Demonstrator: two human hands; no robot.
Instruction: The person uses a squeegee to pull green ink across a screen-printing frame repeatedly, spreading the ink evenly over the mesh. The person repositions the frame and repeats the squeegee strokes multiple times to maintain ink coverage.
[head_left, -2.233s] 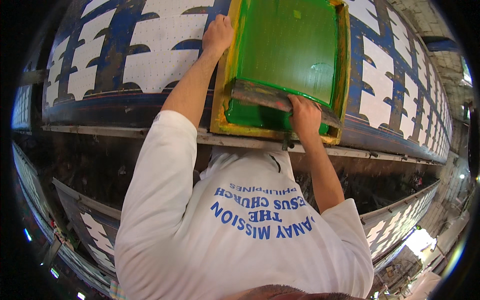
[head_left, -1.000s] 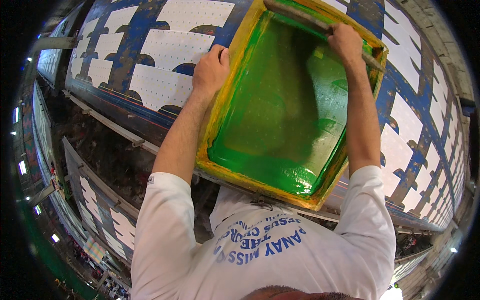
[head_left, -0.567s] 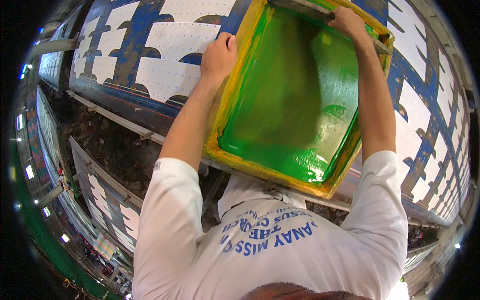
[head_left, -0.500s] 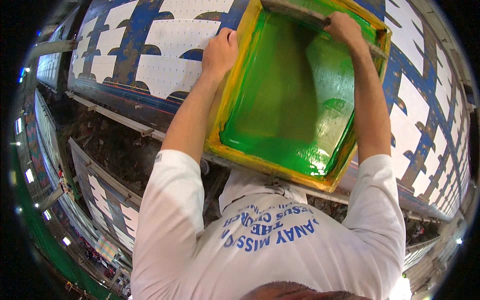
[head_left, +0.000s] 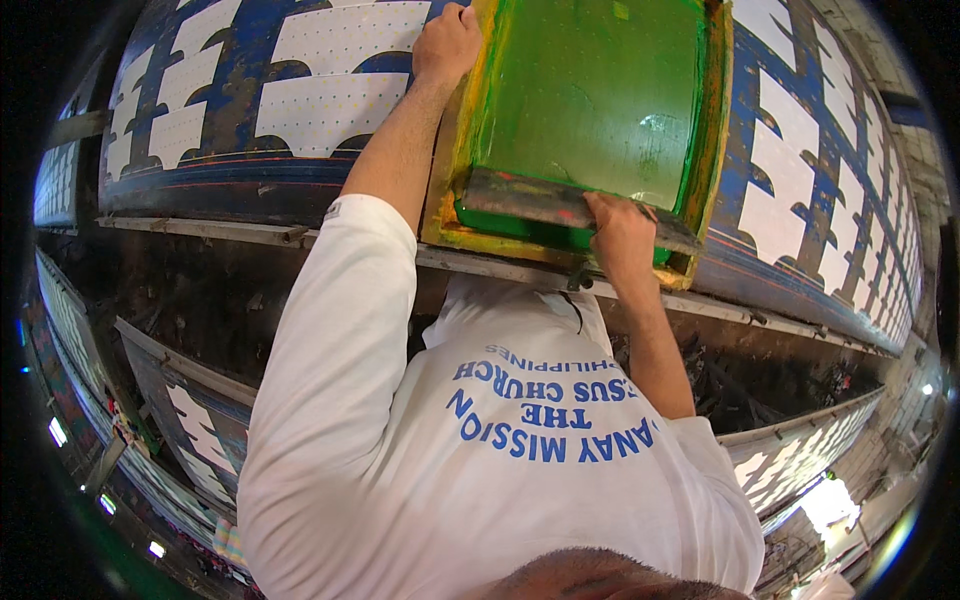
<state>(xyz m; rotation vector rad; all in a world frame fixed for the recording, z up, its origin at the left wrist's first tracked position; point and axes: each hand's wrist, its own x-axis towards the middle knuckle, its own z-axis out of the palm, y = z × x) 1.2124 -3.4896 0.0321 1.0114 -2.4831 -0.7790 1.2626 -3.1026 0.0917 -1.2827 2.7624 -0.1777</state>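
A screen printing frame (head_left: 447, 200) with a worn yellow wooden rim lies on the long table in front of me. Wet green ink coats its mesh (head_left: 590, 100). Up at the frame's left side, my left hand (head_left: 447, 45) is closed on the outer edge, its fingertips partly hidden. A wide dark squeegee (head_left: 530, 198) stretches across the inside of the frame at its near end. My right hand (head_left: 625, 235) grips that squeegee right of its middle, fingers wrapped over the top. Green ink shows along the squeegee's near side.
White cut pieces (head_left: 340, 105) with small printed marks lie in rows on the blue, stained tabletop (head_left: 240, 75). More white pieces (head_left: 785, 165) lie to the right. A rail (head_left: 220, 230) runs along the table's near edge. Another table (head_left: 190, 400) with pieces stands behind me at left.
My right hand has drawn the squeegee from the frame's far end to its near end. The frame now appears higher and straighter in view; my left hand stays at its left edge.
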